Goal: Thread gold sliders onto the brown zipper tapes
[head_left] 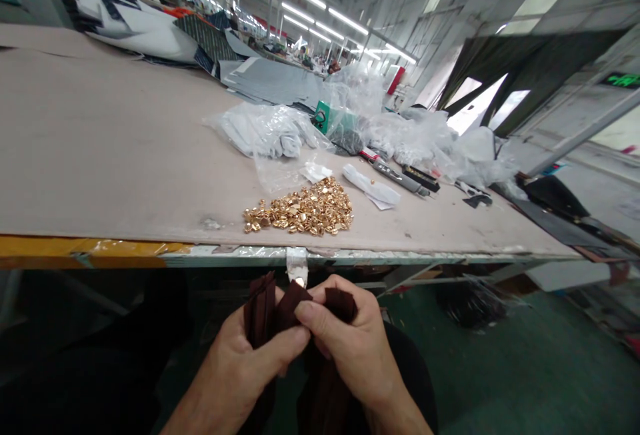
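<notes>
Both hands meet just below the table's front edge, closed on dark brown fabric (287,308). My left hand (245,355) has folds of it between thumb and fingers. My right hand (345,335) pinches the same cloth, thumb on top, with part of it showing over the fingers. The rest of the cloth hangs down below the hands. A pale metal piece (297,265) juts from the table edge right above the fingertips; a small shiny spot shows at its lower end. Behind it, a heap of small gold-coloured metal pieces (310,208) lies on the table.
The table (125,155) has a yellow-taped front edge at left. Clear plastic bags (280,132), a white paper strip (373,187), a grey tool (400,176) and a green box (323,117) lie beyond the heap. Grey fabric sheets (275,78) are stacked farther back.
</notes>
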